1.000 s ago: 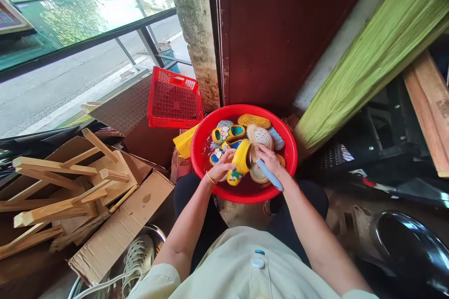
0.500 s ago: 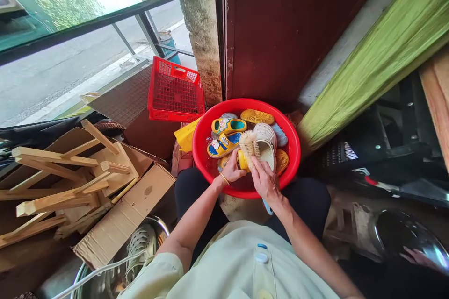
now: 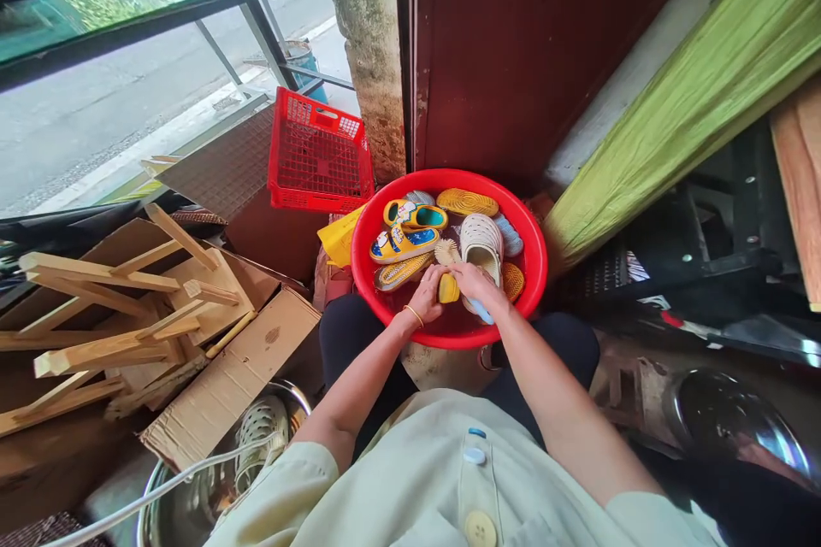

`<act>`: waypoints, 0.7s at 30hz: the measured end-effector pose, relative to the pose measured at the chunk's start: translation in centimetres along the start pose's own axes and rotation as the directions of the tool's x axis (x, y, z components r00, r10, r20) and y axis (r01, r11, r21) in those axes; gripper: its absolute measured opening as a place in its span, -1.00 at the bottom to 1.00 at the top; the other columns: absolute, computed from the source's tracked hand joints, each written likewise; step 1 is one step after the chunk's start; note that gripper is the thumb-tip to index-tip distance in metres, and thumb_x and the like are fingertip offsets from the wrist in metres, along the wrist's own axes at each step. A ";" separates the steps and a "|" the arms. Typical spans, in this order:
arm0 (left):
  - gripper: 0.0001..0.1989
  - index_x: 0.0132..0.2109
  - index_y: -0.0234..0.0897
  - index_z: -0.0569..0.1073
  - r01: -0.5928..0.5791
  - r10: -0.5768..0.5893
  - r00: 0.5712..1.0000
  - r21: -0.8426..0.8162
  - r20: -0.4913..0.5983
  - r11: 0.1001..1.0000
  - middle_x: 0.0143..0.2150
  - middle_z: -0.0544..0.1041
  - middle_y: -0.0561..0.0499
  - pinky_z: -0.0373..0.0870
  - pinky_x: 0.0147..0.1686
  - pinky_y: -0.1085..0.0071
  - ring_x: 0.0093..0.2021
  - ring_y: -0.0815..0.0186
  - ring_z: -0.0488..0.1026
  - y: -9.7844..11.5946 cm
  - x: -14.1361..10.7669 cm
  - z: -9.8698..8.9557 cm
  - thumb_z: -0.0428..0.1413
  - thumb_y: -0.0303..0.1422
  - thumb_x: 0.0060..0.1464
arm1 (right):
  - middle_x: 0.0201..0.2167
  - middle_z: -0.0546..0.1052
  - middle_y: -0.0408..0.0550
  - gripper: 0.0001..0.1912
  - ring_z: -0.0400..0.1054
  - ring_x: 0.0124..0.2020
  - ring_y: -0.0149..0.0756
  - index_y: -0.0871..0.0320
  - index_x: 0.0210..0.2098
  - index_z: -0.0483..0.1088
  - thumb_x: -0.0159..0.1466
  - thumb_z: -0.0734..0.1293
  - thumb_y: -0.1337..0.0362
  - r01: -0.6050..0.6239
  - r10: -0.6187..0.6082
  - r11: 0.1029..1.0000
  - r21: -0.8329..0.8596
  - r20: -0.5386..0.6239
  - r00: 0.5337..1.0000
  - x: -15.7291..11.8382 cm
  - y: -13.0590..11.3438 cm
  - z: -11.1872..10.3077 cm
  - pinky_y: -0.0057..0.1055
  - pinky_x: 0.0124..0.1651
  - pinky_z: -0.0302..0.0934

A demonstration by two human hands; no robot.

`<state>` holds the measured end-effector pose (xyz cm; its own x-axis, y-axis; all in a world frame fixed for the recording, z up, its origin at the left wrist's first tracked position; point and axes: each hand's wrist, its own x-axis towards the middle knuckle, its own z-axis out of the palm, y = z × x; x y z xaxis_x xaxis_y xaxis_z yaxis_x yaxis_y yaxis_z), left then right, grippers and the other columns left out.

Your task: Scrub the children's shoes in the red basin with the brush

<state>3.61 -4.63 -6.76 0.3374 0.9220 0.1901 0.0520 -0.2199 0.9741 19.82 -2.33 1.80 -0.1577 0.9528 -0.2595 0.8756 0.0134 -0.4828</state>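
Far left: wood offcuts (image 3: 96, 316) on cardboard, red crate (image 3: 319, 155) behind. Red basin (image 3: 535, 261) sits ahead of the knees, full of wet sandals. Left hand (image 3: 428, 295), fingers closed around a small yellow sandal (image 3: 447, 287) at the basin's near side. Right hand (image 3: 475, 284), fingers wrapped on a scrub brush (image 3: 481, 311), blue handle poking out, touching that sandal. Sandal likely light, rubbery, slick when wet; best pinched across the sole edges.

Shoe-crowded red basin (image 3: 537, 261); free strip of water near front rim.
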 end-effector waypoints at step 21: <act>-0.21 0.15 -0.21 0.53 0.123 -0.177 0.968 -0.280 -0.176 0.952 0.42 0.33 -0.22 -0.21 0.56 -0.08 0.53 -0.10 0.09 -0.3 -0.1 0.0 0.19 -0.64 -0.37 | 0.08 0.64 0.23 -0.59 0.50 0.17 0.03 0.12 0.22 0.54 0.46 0.25 0.30 -0.066 0.064 0.985 0.160 0.016 0.998 0.4 0.2 0.4 -0.20 0.23 0.29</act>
<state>3.51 -4.66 -7.09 0.1525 0.9877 0.0334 -0.1724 -0.0067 0.9850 19.81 -2.09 1.29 -0.1087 0.9467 -0.3033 0.7997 -0.0980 -0.5924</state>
